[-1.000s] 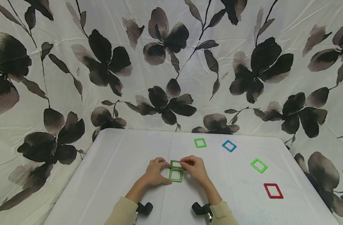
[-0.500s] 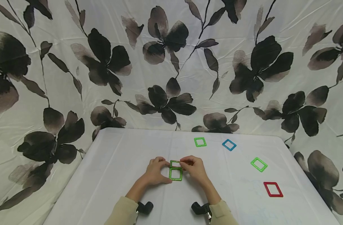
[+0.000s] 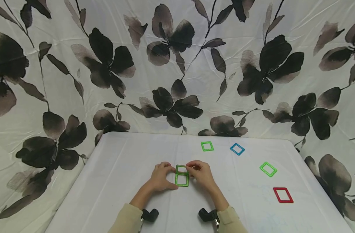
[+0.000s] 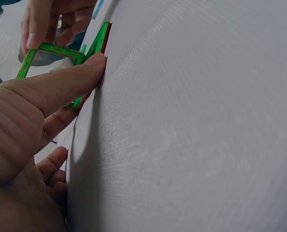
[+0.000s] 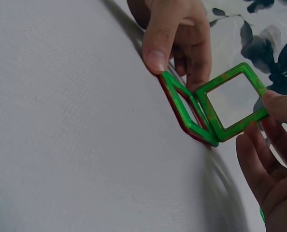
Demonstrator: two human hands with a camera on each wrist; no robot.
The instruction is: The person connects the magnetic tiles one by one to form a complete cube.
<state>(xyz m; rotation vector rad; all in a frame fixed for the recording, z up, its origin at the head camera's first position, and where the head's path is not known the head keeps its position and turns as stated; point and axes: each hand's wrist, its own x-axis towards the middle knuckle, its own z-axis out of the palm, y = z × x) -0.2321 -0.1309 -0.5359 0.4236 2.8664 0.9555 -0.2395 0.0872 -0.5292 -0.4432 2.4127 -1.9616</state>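
A green square magnetic tile (image 5: 179, 106) lies flat on the white-covered table, with a red edge (image 5: 172, 105) showing beneath it. Along its far side a second green square tile (image 5: 210, 115) stands raised at an angle, their edges touching. My left hand (image 3: 161, 178) holds the flat tile from the left, thumb at the near corner and fingers at the far end. From the right, my right hand (image 3: 203, 175) pinches the raised tile's upper corner between thumb and fingers. In the left wrist view, the left thumb (image 4: 71, 82) covers part of the flat tile.
Farther back lie a green tile (image 3: 207, 150) and a blue tile (image 3: 234, 152). To the right are another green tile (image 3: 264, 172) and a red tile (image 3: 285, 202). A floral cloth (image 3: 171, 74) hangs behind the table (image 3: 122, 155).
Both hands keep their holds on the two tiles. The head view has shifted very slightly; the other tiles stay where they were.
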